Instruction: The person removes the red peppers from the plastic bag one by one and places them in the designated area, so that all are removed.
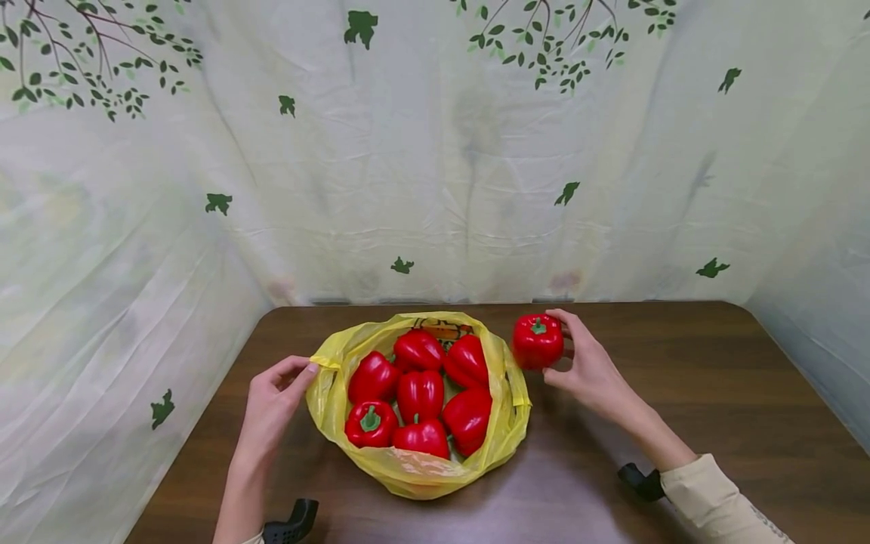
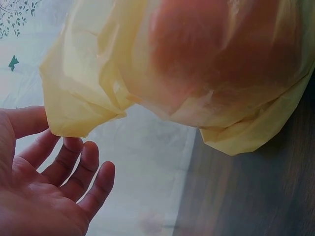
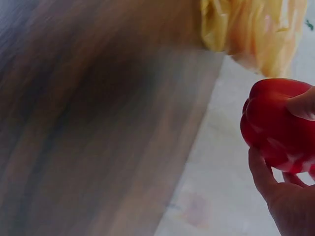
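Observation:
A yellow plastic bag (image 1: 411,483) stands wide-mouthed on the table, with several red bell peppers (image 1: 420,394) inside. My left hand (image 1: 266,412) pinches the bag's left rim between thumb and index finger; in the left wrist view the other fingers of this hand (image 2: 54,182) are spread below the yellow film (image 2: 78,98). Just right of the bag, my right hand (image 1: 590,370) holds one red bell pepper (image 1: 538,342), its green stem facing up toward the head camera. The right wrist view shows thumb and fingers around that pepper (image 3: 278,125).
Under the bag is a dark brown wooden table (image 1: 680,378). Pale fabric with leaf prints (image 1: 476,189) hangs behind it and along both sides. A black wrist device (image 1: 291,521) is on the left arm, another (image 1: 641,482) on the right.

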Demonstrator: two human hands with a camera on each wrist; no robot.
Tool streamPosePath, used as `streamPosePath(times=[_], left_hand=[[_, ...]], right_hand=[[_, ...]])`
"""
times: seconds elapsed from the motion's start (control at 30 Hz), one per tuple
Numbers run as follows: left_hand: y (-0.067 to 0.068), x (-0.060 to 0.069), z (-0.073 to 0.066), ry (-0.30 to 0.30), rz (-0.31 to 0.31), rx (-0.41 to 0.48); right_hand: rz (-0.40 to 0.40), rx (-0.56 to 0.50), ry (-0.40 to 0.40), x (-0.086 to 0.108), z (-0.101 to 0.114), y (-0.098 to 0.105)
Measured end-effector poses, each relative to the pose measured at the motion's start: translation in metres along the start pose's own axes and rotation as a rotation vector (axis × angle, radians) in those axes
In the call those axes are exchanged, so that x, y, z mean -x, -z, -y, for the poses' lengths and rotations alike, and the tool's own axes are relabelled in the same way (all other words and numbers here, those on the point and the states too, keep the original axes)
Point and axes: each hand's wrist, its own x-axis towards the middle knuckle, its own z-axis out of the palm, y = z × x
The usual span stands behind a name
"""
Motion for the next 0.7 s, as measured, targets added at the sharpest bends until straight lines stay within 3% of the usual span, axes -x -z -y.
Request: streamPosePath(times=[0.7], left_hand=[[0.002,0.001,0.001,0.003,-0.005,0.01]], right_hand=[[0.168,0.091,-0.076,0.001,-0.039,0.009]])
